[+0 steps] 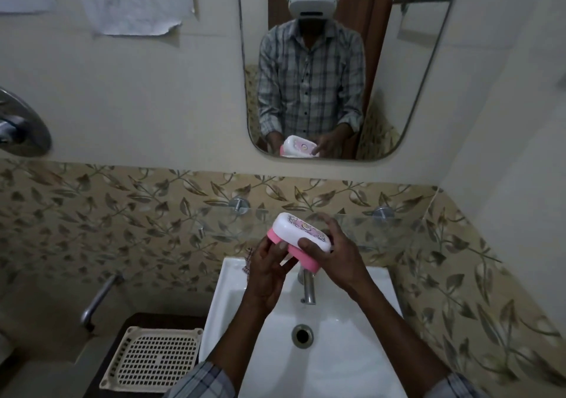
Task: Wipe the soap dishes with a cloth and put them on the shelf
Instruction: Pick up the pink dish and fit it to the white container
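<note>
Both hands, left hand (269,263) and right hand (329,255), are gripping the pink-and-white plastic lidded soap dish (301,240) over the white ceramic sink (352,351), glass wall shelf (361,218) at 12 o'clock; loose lid risks slipping off, falling into basin.

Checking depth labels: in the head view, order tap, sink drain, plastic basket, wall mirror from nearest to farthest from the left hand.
From the left hand:
1. Tap, just right of it, below the soap dish.
2. Sink drain, below, in the basin.
3. Plastic basket, lower left, beside the sink.
4. Wall mirror, high on the wall.
</note>
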{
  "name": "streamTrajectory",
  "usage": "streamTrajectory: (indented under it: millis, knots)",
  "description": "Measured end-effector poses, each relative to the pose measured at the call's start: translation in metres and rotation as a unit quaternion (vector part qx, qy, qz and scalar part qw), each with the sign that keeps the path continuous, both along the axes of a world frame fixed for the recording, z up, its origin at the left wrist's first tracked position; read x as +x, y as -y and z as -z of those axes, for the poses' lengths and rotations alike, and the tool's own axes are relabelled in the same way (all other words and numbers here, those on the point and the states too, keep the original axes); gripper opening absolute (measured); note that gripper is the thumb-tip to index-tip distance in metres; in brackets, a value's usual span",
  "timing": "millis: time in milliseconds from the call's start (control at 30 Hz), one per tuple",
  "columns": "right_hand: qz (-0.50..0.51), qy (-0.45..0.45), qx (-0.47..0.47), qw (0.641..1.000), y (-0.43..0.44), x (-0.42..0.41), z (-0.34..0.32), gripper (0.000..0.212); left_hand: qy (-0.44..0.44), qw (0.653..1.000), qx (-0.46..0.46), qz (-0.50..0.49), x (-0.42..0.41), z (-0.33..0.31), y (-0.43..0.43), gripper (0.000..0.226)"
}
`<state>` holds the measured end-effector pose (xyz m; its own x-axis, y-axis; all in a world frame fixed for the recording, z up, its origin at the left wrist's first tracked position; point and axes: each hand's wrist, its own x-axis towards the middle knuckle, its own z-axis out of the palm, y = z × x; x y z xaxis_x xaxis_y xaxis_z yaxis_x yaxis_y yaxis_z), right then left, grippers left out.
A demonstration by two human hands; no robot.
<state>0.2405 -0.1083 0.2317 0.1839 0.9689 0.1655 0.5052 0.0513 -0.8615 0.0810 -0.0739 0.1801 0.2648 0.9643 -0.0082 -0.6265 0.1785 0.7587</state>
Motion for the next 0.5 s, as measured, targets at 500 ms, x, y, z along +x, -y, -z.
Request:
streamTrajectory:
  millis: [500]
  knots:
    - [0.052, -0.003, -0.019, 0.998, 0.015, 0.001, 0.013, 0.064, -0.010, 0.999, 0.023, 0.045, 0.004, 0.000, -0.002, 0.084]
